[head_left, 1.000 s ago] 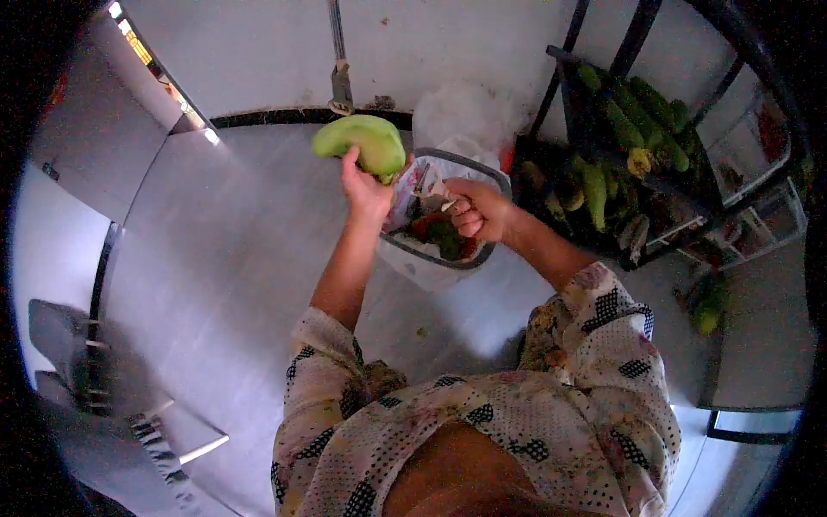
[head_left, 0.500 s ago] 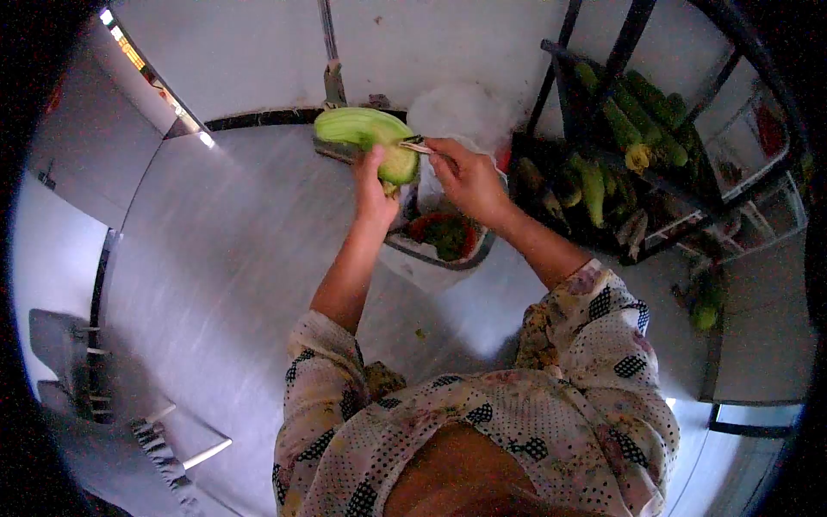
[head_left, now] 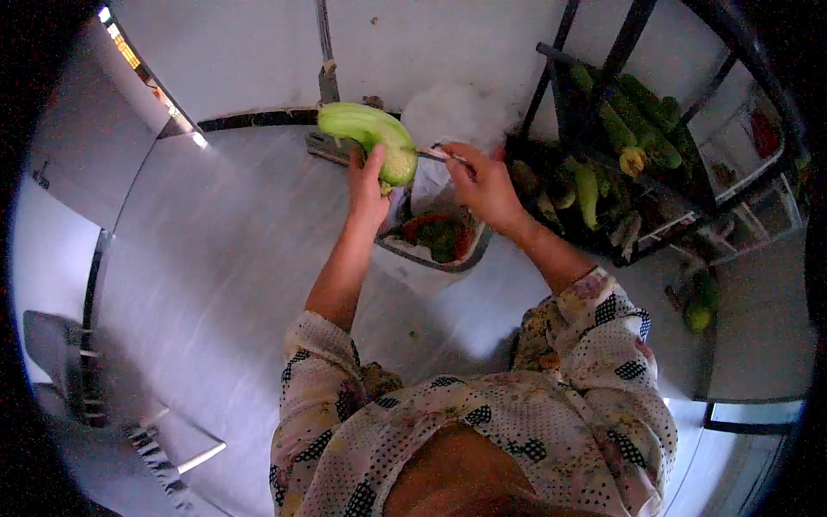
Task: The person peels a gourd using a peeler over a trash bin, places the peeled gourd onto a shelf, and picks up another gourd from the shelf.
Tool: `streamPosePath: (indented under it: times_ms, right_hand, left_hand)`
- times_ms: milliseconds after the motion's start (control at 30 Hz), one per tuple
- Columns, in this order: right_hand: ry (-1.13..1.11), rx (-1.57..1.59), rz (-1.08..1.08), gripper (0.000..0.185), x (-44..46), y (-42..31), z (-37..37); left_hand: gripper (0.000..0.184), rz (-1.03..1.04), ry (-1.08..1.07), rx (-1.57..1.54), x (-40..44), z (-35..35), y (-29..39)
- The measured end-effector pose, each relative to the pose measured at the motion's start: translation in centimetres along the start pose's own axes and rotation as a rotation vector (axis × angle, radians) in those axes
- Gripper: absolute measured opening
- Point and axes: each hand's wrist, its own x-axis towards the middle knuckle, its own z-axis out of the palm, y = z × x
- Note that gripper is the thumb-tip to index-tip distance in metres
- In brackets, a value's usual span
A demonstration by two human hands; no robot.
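A curved, pale green gourd [head_left: 366, 129], its skin largely off, is gripped near its stem end by my left hand [head_left: 369, 183]. Its rounder end shows a yellowish patch. My right hand [head_left: 484, 183] is closed around a slim vegetable peeler [head_left: 444, 155], whose tip points left, close to the gourd's right side. Whether the blade touches the gourd I cannot tell. Below both hands stands a waste bin [head_left: 431, 261] lined with a white bag, holding green scraps [head_left: 441, 237] and something red.
To the right, a black rack [head_left: 616, 52] carries several long green gourds [head_left: 633, 129], with more vegetables [head_left: 586, 189] on a lower level. A clear plastic box [head_left: 754, 220] sits beside it. One green vegetable [head_left: 702, 302] lies low at the right. A stool [head_left: 202, 458] is at lower left.
My right hand has drawn back to the right with the peeler, off the gourd's upper face. The gourd has tilted slightly in my left hand, which keeps its hold.
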Motion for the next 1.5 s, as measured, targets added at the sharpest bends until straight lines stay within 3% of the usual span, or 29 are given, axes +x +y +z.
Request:
streamPosePath:
  times_ms: [200, 333, 500, 600, 733, 933, 1100, 1500]
  right_hand:
    - [0.101, -0.028, -0.091, 0.029, 1.4, 0.3, -0.2]
    - [0.037, -0.202, -0.077, 0.029, 1.0, -1.1, -1.1]
    - [0.072, -0.14, -0.188, 0.029, 1.1, -0.1, -0.4]
    - [0.093, -0.131, -0.201, 0.029, 1.1, -0.2, -0.2]
    - [0.171, -0.095, -0.229, 0.029, 1.3, -0.5, 0.0]
    - [0.058, -0.16, -0.115, 0.031, 1.4, -1.3, -0.8]
    - [0.106, -0.133, -0.169, 0.03, 1.5, -0.5, -0.4]
    - [0.019, -0.106, -0.154, 0.025, 0.4, 0.6, 0.0]
  left_hand:
    - [0.046, -0.285, -0.082, -0.201, -0.7, 1.1, -0.6]
    - [0.045, -0.228, -0.136, -0.134, -2.5, 3.0, -0.4]
    - [0.045, -0.312, -0.133, -0.14, -2.5, 2.1, -0.6]
    - [0.056, -0.358, -0.077, -0.198, -3.0, 2.9, -0.4]
    - [0.06, -0.334, -0.11, -0.255, -3.9, 4.1, 0.1]
    - [0.055, -0.301, -0.114, -0.115, -3.3, 2.7, -0.6]
    - [0.054, -0.286, -0.102, -0.146, -3.6, 2.9, -0.9]
    - [0.061, -0.062, -0.053, -0.132, -3.4, 2.7, -1.3]
